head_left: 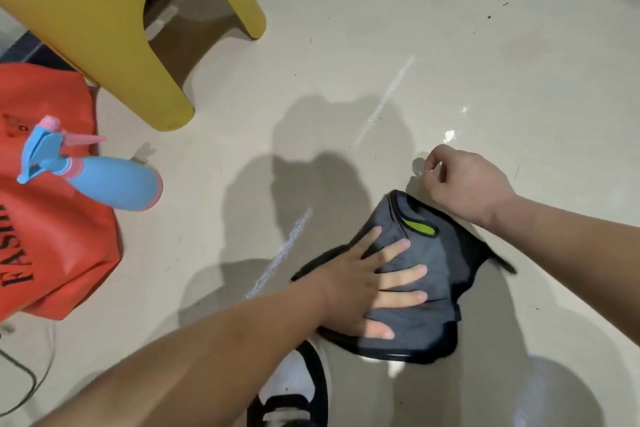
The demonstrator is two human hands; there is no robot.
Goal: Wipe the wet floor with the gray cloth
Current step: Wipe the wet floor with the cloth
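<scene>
A gray cloth (426, 274) with dark edging and a lime-green patch lies bunched on the glossy beige floor (346, 80). My left hand (367, 284) presses flat on it, fingers spread, pointing right. My right hand (464, 180) hovers just beyond the cloth's far edge, fingers curled in a loose fist with nothing visible in it. Wet shine and small droplets glint on the floor (450, 135) just past the right hand, and a pale streak runs left of the cloth.
A yellow plastic stool (104, 28) stands at the upper left. A blue and pink spray bottle (100, 180) rests on an orange bag (52, 236) at the left. A cable lies at the lower left. My black and white shoe (294, 388) is below the cloth.
</scene>
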